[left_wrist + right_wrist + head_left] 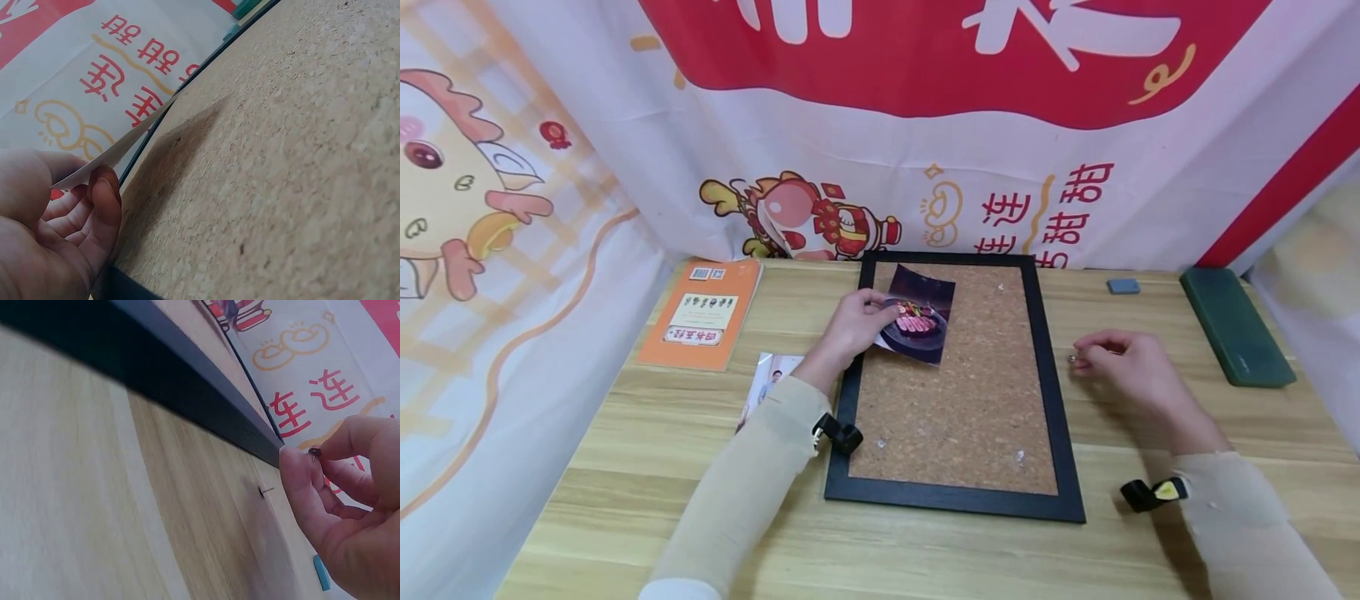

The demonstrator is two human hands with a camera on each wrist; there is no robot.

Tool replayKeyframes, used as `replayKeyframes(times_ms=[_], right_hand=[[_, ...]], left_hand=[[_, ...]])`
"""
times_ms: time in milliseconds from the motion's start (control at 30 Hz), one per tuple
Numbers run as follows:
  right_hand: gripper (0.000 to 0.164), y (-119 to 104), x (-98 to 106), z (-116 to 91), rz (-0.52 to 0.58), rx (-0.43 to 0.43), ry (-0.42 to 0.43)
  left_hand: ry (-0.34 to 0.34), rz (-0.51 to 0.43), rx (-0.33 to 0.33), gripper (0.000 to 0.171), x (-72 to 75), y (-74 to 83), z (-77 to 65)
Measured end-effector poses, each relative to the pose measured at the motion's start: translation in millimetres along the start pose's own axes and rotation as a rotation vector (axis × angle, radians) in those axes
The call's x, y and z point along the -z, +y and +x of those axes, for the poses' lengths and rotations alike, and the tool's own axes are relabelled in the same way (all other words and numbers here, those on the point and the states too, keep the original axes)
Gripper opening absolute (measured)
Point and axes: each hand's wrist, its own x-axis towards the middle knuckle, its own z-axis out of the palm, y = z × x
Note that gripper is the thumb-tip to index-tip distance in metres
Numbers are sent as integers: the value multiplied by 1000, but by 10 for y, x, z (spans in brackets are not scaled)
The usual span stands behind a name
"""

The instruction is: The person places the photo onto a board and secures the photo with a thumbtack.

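Observation:
My left hand (852, 323) pinches the left edge of a photo (925, 292) of sliced meat on a dark plate. The photo is tilted over the upper left of a black-framed cork board (955, 400). Seen edge-on in the left wrist view, the photo (119, 153) stands partly off the cork and casts a shadow. To the right of the frame, my right hand (1123, 367) is held over the table. A thumbtack (314, 452) is pinched between its thumb and finger. Another thumbtack (262, 490) lies on the wood below that hand.
An orange booklet (737, 287) lies at the left, and a second photo (767, 375) is partly hidden by my left forearm. A small blue block (1123, 287) and a dark green case (1236, 325) are at the right. Printed cloth (850, 125) hangs behind the table.

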Motion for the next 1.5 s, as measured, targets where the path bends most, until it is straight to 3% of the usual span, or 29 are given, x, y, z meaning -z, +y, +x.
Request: replayKeyframes(times_ms=[200, 400, 500, 800, 1067, 1267, 1500], right_hand=[[42, -6, -49, 59, 265, -46, -50], [26, -42, -79, 61, 534, -52, -77], [19, -68, -87, 58, 603, -63, -84], [13, -111, -146, 78, 617, -27, -76], [47, -204, -189, 120, 324, -38, -50], [43, -265, -238, 150, 285, 9, 1], [40, -326, -343, 212, 297, 91, 66]], left_hand=[[-8, 2, 24, 34, -13, 9, 8], [-11, -8, 8, 33, -22, 27, -5], [-16, -21, -4, 30, -24, 29, -10], [-9, -18, -24, 31, -71, 58, -6], [-11, -20, -20, 33, -128, 92, 38], [-12, -48, -9, 31, -173, 97, 61], [19, -45, -42, 33, -254, 108, 104]])
